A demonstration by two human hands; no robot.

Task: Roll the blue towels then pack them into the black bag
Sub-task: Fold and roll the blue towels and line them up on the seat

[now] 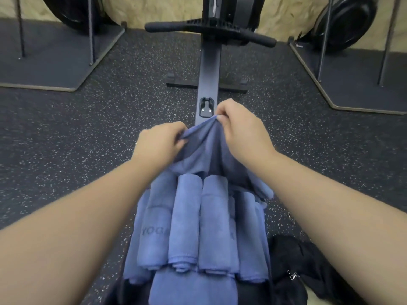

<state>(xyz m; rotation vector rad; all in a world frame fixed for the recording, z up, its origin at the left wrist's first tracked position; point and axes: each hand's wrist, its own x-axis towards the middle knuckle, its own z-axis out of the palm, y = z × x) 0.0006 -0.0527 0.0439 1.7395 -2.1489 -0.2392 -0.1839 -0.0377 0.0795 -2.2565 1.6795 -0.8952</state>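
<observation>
Head view, looking down along a rowing-machine rail point(209, 69) set on speckled black floor point(88, 128). Both arms reach forward from the near edge. The left hand point(159, 143) pinches the left part of the far edge of an unrolled blue towel point(204, 150) between thumb and curled fingers; the right hand point(240, 126) pinches the same edge just to the right and slightly farther, so the cloth is lifted and bunched between the two hands and hangs down toward the viewer. The lifted towel hides the near end of the rail; a black clip fitting point(206, 106) on the rail shows just beyond the hands. Below the hanging cloth, a row of rolled towels point(198, 223) lies side by side, their long axes running near to far, one at the left bearing the letters "YOG". They rest on more blue cloth, and another towel point(191, 287) lies crosswise at the near end; what carries them is covered. The black bag point(308, 267), with a metal clasp showing, lies crumpled on the floor at the near right, just beside the rolls. At the far end, a black handle point(209, 29) crosses the rail. Flat dark base plates point(44, 60) with upright rods stand at far left and far right, and black wheels point(345, 25) lean against a pale wall point(154, 9).
</observation>
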